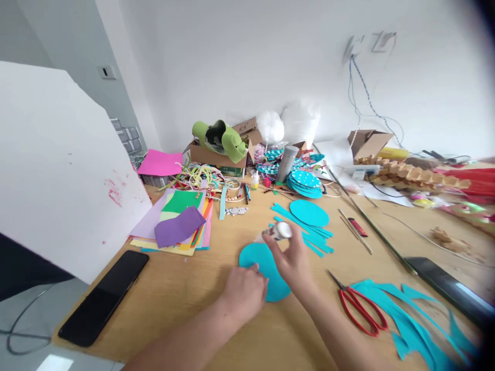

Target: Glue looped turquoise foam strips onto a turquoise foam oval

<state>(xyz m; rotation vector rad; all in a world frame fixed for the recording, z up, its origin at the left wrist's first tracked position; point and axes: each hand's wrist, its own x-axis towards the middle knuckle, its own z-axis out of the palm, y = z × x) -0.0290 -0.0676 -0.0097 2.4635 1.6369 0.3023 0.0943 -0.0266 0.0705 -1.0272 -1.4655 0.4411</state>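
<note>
A blue paper circle [275,281] lies flat on the wooden table in front of me. My left hand [247,289] presses on its left side with curled fingers, the fingertips partly hidden. Above the circle's upper edge, my right hand [292,260] is closed around a small white glue bottle [281,231], tipped with its nozzle to the left. A second blue circle [309,213] and several blue paper strips [317,240] lie just behind. Red-handled scissors [361,306] rest to the right, beside blue paper scraps [410,319].
On the left are a black phone [104,296], a stack of coloured paper [180,226] and a standing white board [69,175]. A grey bottle [286,164], polka-dot discs [305,181] and a cardboard box [216,154] stand at the back. A long thin stick [371,221] crosses the right side.
</note>
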